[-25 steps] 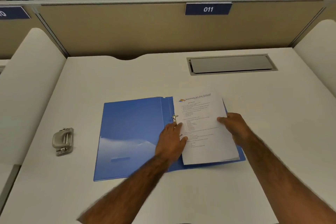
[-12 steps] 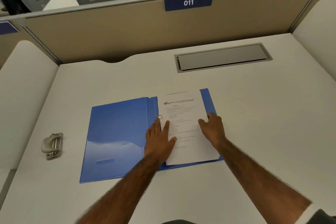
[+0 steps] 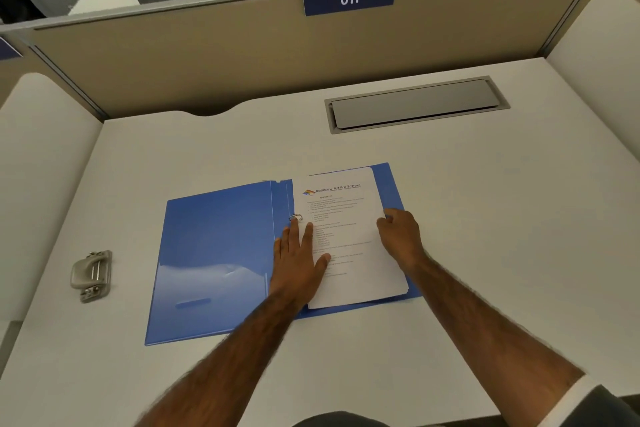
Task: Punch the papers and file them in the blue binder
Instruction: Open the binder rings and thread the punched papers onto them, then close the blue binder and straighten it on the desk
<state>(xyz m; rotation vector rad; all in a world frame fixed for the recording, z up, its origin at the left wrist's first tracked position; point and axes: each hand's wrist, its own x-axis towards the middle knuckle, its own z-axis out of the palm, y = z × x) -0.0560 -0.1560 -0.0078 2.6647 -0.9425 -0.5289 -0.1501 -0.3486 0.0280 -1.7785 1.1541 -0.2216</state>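
The blue binder (image 3: 214, 253) lies open and flat on the white desk. A stack of printed papers (image 3: 346, 218) rests on its right half, the left margin at the metal ring (image 3: 295, 217). My left hand (image 3: 298, 260) lies flat with fingers spread on the papers' left edge, just below the ring. My right hand (image 3: 398, 236) curls over the papers' right edge, fingertips on the sheet. The lower ring is hidden under my left hand.
A metal hole punch (image 3: 91, 274) sits on the desk (image 3: 485, 218) at the left, apart from the binder. A grey cable hatch (image 3: 415, 104) is set into the desk at the back right. A beige partition (image 3: 242, 55) labelled 011 closes the far side.
The papers now sit squarer on the binder's right half. My left hand has flattened beside the ring and my right hand has moved up along the right edge. The camera view shifted.
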